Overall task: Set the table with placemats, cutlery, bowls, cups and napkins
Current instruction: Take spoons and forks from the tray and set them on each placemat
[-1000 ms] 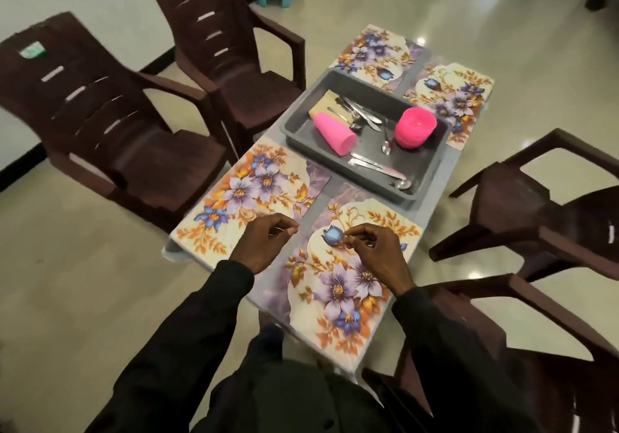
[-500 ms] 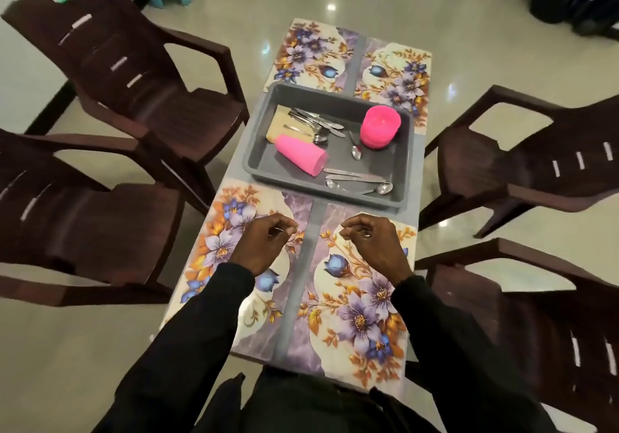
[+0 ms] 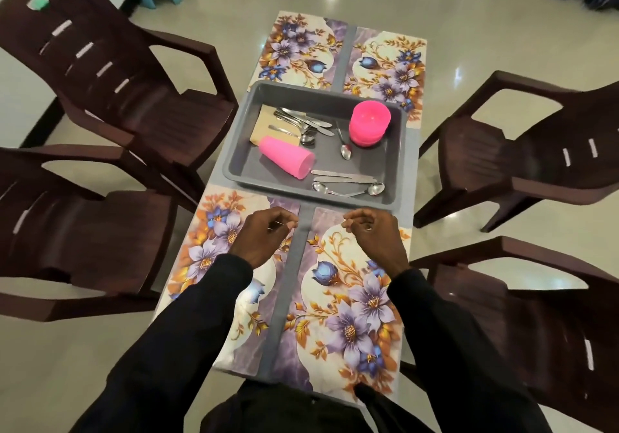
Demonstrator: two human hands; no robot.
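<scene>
Pale glossy floor tiles surround a narrow gray table [image 3: 303,241], with dark brown chairs [image 3: 117,90] along both long sides. Four flowered mats lie on it in pairs: the near left placemat [image 3: 214,241] and near right placemat [image 3: 351,315] at our end, the far left placemat [image 3: 294,47] and far right placemat [image 3: 392,63] at the far end.

Between the pairs sits a gray tray [image 3: 398,151]. It holds a pink cup [image 3: 288,157] on its side, stacked pink bowls [image 3: 370,124], loose cutlery [image 3: 348,183] and tan napkins [image 3: 264,124] in its far left corner.

Our left hand [image 3: 264,234] is over the far inner corner of the near left placemat, and our right hand [image 3: 371,234] is over that of the near right placemat. Both have curled fingers, thumb meeting fingertips. We cannot tell whether they pinch the mats.
</scene>
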